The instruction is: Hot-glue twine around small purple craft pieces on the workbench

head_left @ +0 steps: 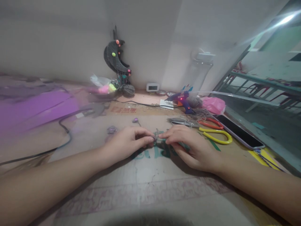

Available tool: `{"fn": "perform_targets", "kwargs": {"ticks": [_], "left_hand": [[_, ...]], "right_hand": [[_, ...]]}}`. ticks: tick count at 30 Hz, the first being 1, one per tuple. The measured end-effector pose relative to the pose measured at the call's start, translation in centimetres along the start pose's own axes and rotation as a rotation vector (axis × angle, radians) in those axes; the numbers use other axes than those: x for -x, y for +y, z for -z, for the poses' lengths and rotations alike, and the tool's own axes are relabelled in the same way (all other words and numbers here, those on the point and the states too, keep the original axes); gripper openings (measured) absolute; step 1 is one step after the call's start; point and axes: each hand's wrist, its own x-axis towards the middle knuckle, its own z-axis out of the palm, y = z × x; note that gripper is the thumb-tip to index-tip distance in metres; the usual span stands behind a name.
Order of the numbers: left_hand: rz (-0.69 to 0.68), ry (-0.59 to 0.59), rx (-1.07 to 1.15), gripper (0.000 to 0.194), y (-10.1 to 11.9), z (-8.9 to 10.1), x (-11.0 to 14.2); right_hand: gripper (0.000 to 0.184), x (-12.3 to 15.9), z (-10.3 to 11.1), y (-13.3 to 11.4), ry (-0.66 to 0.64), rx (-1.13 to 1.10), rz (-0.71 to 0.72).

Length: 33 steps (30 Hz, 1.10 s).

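My left hand (131, 141) pinches a small dark purplish piece (154, 138) between thumb and fingertips, low over the cardboard mat. Bent inward, my right hand (188, 142) has its fingertips right beside that piece; what it grips, if anything, is too small and blurred to make out. Under the fingertips lies a dark shadow over green print. Just beyond the left hand are a small purple bud on a thin stem (135, 120) and a greyish purple flower-like piece (111, 129). Yellow-handled pliers (218, 137) and a red-handled tool (213, 123) lie past the right hand.
A blue glue gun (187, 105) with a red light stands near grey yarn (195, 102) and a pink bag (213, 105). A phone (238, 131) lies at right. Behind are a small digital clock (152, 87), moon-shaped ornament (115, 58) and bowl (103, 91). A black cable (30, 156) crosses the left.
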Motion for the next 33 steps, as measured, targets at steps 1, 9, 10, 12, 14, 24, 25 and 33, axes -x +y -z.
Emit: {"fn": "perform_targets", "kwargs": {"ticks": [1,9,10,12,14,24,25,33], "left_hand": [[-0.003,0.0,0.004,0.027,-0.03,-0.01,0.0],[0.014,0.009,0.023,0.031,-0.18,-0.17,0.0],[0.013,0.008,0.026,0.031,-0.18,-0.16,0.0],[0.009,0.006,0.032,0.031,-0.21,-0.14,0.0],[0.007,0.003,0.036,0.031,-0.25,-0.12,-0.01],[0.006,-0.004,0.05,0.032,-0.27,-0.23,-0.05],[0.005,-0.004,0.047,0.033,-0.28,-0.22,-0.07],[0.022,-0.005,0.092,0.03,-0.2,-0.35,-0.14]], "right_hand": [[0.026,-0.02,0.03,-0.03,0.0,0.002,0.004],[0.034,0.05,0.31,-0.31,-0.007,0.039,0.031],[0.034,0.08,0.28,-0.29,-0.015,0.048,0.032],[0.033,0.14,0.19,-0.2,-0.028,0.063,0.027],[0.031,0.18,0.11,-0.14,-0.043,0.07,0.015],[0.032,-0.01,0.21,-0.28,-0.032,0.038,0.02],[0.032,0.01,0.16,-0.28,-0.045,0.035,0.011],[0.023,0.59,-0.01,0.6,0.171,0.066,-0.134]]}}
